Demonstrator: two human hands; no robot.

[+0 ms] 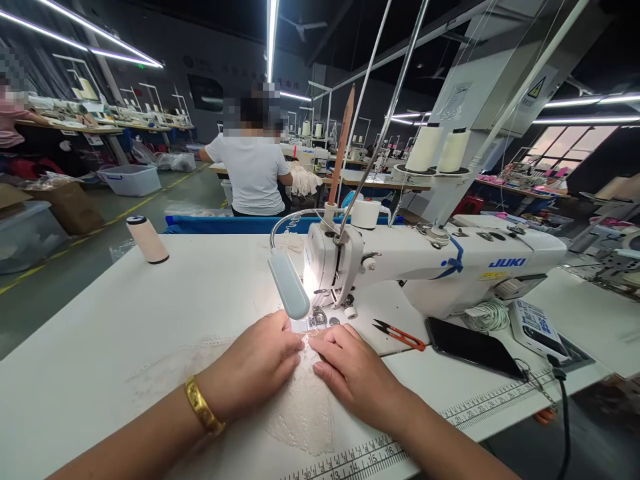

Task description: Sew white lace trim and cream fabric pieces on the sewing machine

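A white sewing machine (450,267) stands on the white table, its lit needle area just beyond my hands. Pale lace fabric (305,413) lies in front of the presser foot and spreads toward the table's near edge and to the left. My left hand (260,360), with a gold bangle above the wrist, pinches the lace at the left of the foot. From the right, my right hand (350,370) holds the same lace with thumb and forefinger, its fingertips close to the left ones. A grey-green lamp (290,283) hangs over the left fingers.
Orange-handled snips (400,335), a black phone (473,347) and a white box-like device (537,330) lie to the right. A thread cone (148,240) stands at the back left. A printed ruler (370,460) runs along the front edge. A person in a white shirt sits beyond the table.
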